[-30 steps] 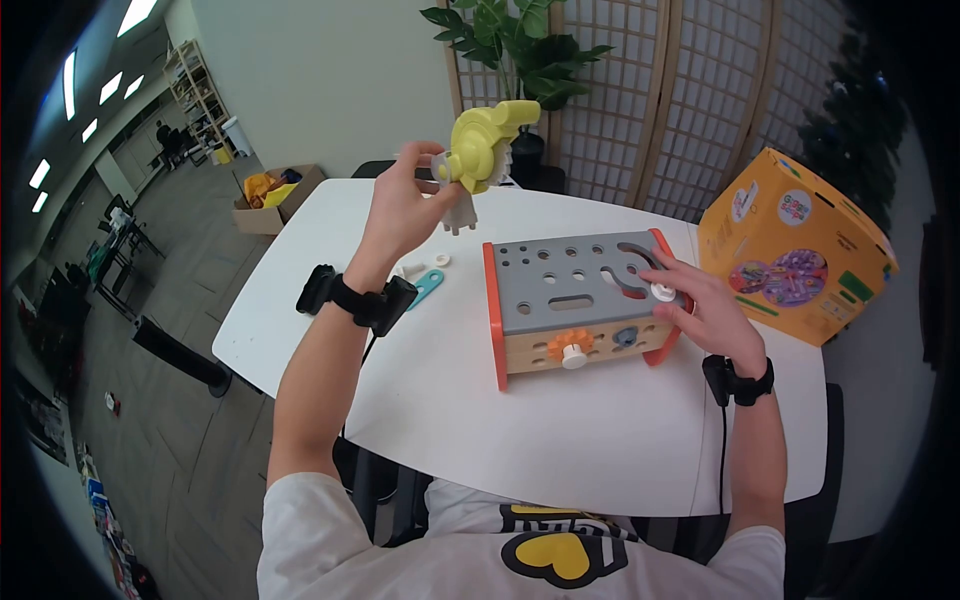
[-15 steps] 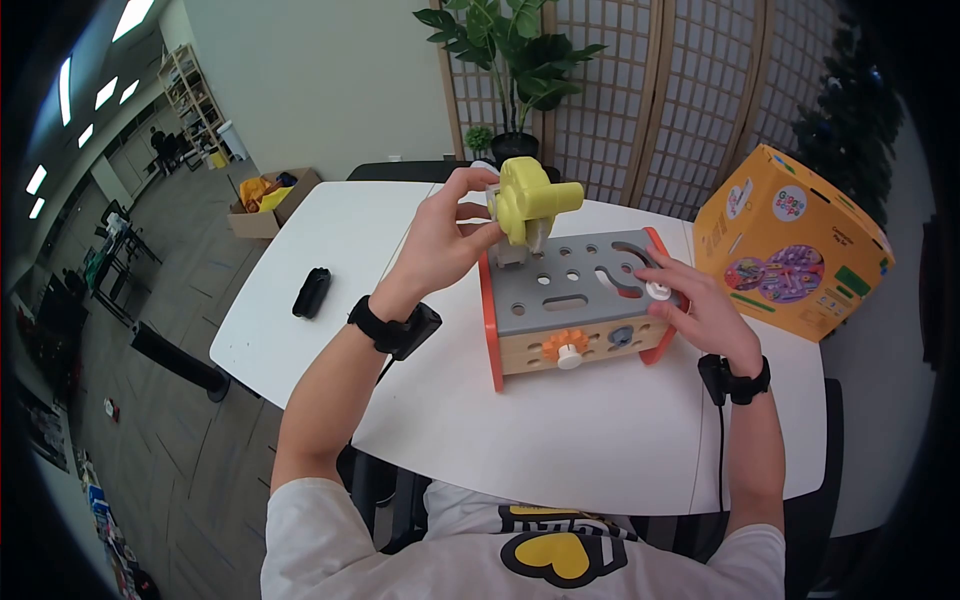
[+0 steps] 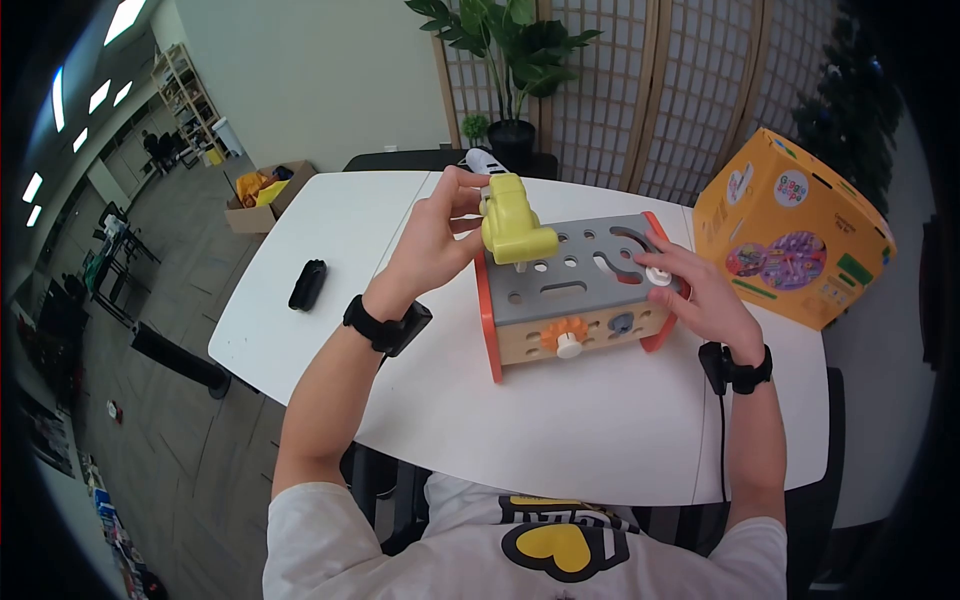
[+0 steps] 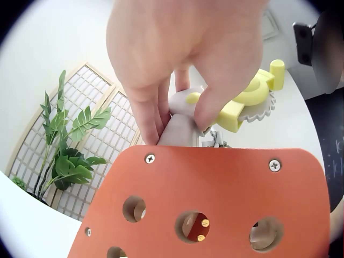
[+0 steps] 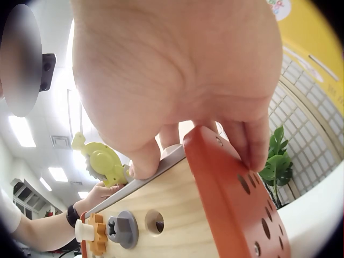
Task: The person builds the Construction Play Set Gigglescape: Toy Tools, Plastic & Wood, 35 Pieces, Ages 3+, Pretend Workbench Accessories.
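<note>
My left hand (image 3: 430, 235) holds a yellow toy circular saw (image 3: 512, 225) by its grey part, over the left end of a toy workbench (image 3: 545, 300). In the left wrist view, thumb and fingers pinch the saw's grey body (image 4: 180, 129) just beyond the orange-red end panel (image 4: 177, 172). Its toothed grey blade (image 4: 258, 112) points to the side. My right hand (image 3: 705, 305) grips the workbench's right end, with its thumb (image 5: 144, 161) at the front top edge and fingers over the end panel (image 5: 215, 177). A white knob (image 3: 657, 276) shows between thumb and fingers.
An orange gear (image 3: 565, 335) with a white peg and a grey-blue nut (image 3: 621, 323) sit on the bench's front. A yellow box (image 3: 790, 230) stands at the right. A black case (image 3: 308, 285) lies at the table's left.
My left hand has brought the toy saw right and down from above the table's back to the bench's left end, turning it. The right hand stays on the bench.
</note>
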Motion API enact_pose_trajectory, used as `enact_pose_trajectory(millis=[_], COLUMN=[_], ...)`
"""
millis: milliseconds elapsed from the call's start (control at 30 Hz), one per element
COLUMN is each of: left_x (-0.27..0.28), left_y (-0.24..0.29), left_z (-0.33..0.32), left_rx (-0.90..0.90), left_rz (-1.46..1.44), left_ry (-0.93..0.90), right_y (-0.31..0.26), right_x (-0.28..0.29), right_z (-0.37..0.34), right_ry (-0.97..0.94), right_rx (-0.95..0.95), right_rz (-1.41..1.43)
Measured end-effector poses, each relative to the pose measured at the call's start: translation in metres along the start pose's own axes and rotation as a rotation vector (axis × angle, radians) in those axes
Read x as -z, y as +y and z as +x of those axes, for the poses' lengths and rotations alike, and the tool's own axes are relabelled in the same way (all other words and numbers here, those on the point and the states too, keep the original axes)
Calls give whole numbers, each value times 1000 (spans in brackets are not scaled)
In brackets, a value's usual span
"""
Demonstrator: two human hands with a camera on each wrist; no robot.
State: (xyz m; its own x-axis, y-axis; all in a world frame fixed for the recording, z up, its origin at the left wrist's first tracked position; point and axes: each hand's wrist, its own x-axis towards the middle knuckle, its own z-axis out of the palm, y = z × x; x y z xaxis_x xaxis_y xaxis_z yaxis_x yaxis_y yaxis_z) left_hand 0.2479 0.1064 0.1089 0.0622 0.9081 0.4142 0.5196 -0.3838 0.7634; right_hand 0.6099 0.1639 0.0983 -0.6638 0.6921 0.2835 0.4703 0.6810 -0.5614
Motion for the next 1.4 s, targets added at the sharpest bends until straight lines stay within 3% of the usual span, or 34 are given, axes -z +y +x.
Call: enact_pose_trajectory(millis=[233,333,433,467,567,667,767,867,1133,1400], left_x=[5,25,41,44,64,71,68,68,74,78], left_y=[-2,-4,-28,-43,-110,-168,-185,-185,-185,-175], left_z=[-3,-8,-8,-8,-15,-30,-36,-38,-51,-53], left_rx=[2,-9,88,92,294,262,345,411,374,408], left_rz=[-43,-181,-242,-166,419,687,634,599,652,719], left_ry=[-44,-156,-141,-84,-40,-88,-93,-101,-61,-110], right_y=[0,3,12,19,40,52,68,77,96,97], right_x=[-5,-9,-9,-10,-14,-17,-21,-22,-26,-27], right_z=[-2,-2,1,3,9,19,26,31,38,37], right_ry=[36,67,96,141,248,322,360,343,318,327], right_rx=[3,4,17,36,40,1,41,21,44,20], right_rz=[-12,35,103,64,-5,-41,-145,-166,33,21])
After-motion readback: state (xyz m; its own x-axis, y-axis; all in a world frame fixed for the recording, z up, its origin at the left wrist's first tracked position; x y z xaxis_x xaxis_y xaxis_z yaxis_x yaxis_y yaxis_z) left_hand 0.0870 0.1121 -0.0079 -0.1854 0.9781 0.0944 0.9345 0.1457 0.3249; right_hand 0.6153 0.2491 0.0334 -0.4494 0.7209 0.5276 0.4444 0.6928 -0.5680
